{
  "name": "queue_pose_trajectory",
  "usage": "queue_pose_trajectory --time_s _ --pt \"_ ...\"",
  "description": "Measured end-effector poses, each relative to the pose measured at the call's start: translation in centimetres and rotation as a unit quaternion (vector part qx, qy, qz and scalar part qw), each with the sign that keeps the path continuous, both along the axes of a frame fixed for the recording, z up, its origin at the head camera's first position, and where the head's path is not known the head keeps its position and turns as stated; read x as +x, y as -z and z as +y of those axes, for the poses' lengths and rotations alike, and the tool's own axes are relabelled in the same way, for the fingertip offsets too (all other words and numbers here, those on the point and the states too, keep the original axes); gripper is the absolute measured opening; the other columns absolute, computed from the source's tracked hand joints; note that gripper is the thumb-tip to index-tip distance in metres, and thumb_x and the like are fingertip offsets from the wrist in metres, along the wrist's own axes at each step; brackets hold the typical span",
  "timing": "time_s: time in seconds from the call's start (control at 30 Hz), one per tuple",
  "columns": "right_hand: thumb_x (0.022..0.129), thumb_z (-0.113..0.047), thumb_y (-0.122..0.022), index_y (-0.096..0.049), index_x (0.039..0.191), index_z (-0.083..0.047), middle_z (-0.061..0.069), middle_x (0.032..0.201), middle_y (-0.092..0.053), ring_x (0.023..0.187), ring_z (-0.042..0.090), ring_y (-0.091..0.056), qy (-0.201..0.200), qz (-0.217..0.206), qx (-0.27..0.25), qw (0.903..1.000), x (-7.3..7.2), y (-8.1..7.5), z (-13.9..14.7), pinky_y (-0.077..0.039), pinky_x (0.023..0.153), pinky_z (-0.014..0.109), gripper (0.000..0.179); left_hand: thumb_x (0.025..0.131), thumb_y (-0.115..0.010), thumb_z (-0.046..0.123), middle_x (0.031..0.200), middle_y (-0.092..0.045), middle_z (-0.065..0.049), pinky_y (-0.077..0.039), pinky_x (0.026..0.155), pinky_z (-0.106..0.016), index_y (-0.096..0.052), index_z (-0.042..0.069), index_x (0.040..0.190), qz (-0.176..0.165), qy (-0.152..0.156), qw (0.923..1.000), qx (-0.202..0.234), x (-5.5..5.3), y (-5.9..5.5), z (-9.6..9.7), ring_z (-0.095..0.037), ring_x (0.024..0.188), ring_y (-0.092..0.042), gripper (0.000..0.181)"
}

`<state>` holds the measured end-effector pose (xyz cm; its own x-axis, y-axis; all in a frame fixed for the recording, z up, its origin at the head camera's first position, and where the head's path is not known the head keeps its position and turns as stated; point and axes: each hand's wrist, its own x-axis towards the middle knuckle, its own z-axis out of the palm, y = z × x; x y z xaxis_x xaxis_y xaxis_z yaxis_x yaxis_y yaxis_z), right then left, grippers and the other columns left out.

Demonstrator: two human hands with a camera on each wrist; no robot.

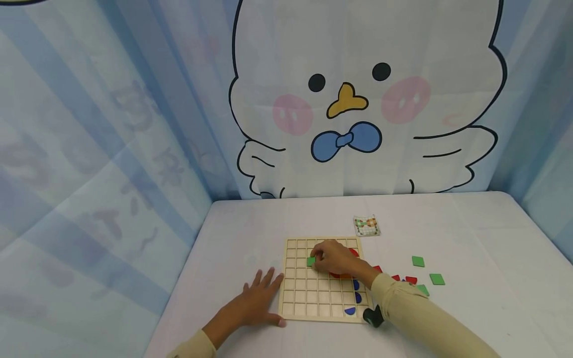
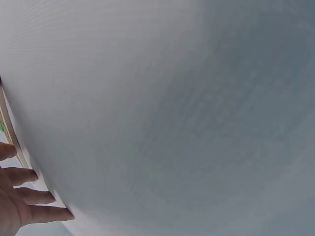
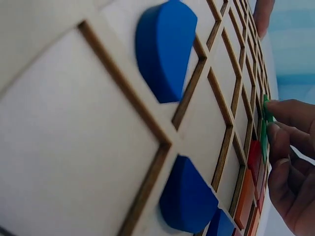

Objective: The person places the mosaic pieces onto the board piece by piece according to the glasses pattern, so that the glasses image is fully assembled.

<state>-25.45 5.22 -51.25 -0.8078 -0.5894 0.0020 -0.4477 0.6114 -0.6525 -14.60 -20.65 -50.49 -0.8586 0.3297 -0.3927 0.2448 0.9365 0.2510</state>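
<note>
A wooden grid board point(image 1: 306, 298) lies on the white table. My right hand point(image 1: 335, 258) reaches over it from the right, and its fingertips pinch a green square tile point(image 1: 311, 261) at a cell in the upper middle. In the right wrist view the finger and thumb meet at the green tile point(image 3: 267, 104), with a second green piece point(image 3: 264, 140) beside it. My left hand point(image 1: 257, 301) rests at the board's left edge, fingers spread. Blue half-round pieces point(image 1: 350, 311) lie on the board's right side. Red pieces point(image 1: 353, 252) and orange pieces point(image 3: 244, 194) are partly hidden by my right hand.
A patterned card point(image 1: 366, 226) lies behind the board. Loose green squares point(image 1: 436, 279) and red pieces point(image 1: 411, 280) lie to the right, some behind my sleeve. A black object point(image 1: 373, 316) is at the board's near right corner. Printed curtains point(image 1: 344, 174) surround the table.
</note>
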Motion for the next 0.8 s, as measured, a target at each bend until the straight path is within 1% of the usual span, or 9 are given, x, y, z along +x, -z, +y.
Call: queue_pose_trajectory --time_s 0.1,0.23,0.5,0.7,0.8 --pt "0.085 -0.013 -0.077 -0.075 0.101 -0.008 -0.007 0.079 -0.064 0.069 0.005 -0.053 0.003 0.008 0.011 0.9999 -0.05 -0.03 -0.17 -0.044 0.062 0.024 0.016 0.072 -0.074 0.072 0.167 -0.019 -0.019 -0.031 0.105 -0.076 -0.027 0.017 0.16 0.003 0.001 1.0 0.0 -0.03 0.18 -0.03 -0.052 0.15 -0.017 0.114" --pt "0.084 -0.012 -0.079 -0.075 0.098 -0.009 -0.006 0.079 -0.064 0.069 0.006 -0.053 0.008 0.009 0.017 0.9998 -0.2 -0.04 -0.34 -0.044 0.062 0.024 0.014 0.072 -0.074 0.072 0.167 -0.019 -0.019 -0.031 0.105 -0.077 -0.026 0.017 0.16 0.008 0.003 1.0 0.001 -0.02 0.41 -0.14 -0.053 0.15 -0.017 0.114" --pt "0.084 -0.017 -0.082 -0.075 0.094 -0.013 -0.007 0.078 -0.064 0.068 0.006 -0.055 0.02 -0.001 0.026 0.9994 -0.41 -0.12 -0.63 -0.045 0.061 0.026 0.013 0.072 -0.074 0.071 0.166 -0.02 -0.021 -0.032 0.103 -0.077 -0.027 0.016 0.16 0.017 0.009 0.9997 0.014 0.07 0.25 -0.27 -0.055 0.148 -0.018 0.114" --pt "0.083 -0.018 -0.082 -0.075 0.09 -0.015 -0.007 0.077 -0.064 0.069 0.008 -0.056 0.035 -0.002 0.038 0.9987 -0.21 -0.39 -0.9 -0.046 0.061 0.027 0.011 0.071 -0.072 0.073 0.167 -0.018 -0.019 -0.031 0.105 -0.076 -0.026 0.018 0.16 0.012 0.005 0.9999 0.009 0.0 0.61 -0.23 -0.053 0.149 -0.017 0.115" --pt "0.082 -0.019 -0.083 -0.075 0.09 -0.015 -0.007 0.078 -0.064 0.069 0.008 -0.056 0.035 0.002 0.039 0.9986 -0.13 -0.4 -0.88 -0.046 0.061 0.027 0.012 0.071 -0.072 0.073 0.167 -0.018 -0.019 -0.031 0.105 -0.076 -0.026 0.018 0.16 0.012 0.004 0.9999 0.006 -0.02 0.75 -0.24 -0.053 0.149 -0.017 0.115"
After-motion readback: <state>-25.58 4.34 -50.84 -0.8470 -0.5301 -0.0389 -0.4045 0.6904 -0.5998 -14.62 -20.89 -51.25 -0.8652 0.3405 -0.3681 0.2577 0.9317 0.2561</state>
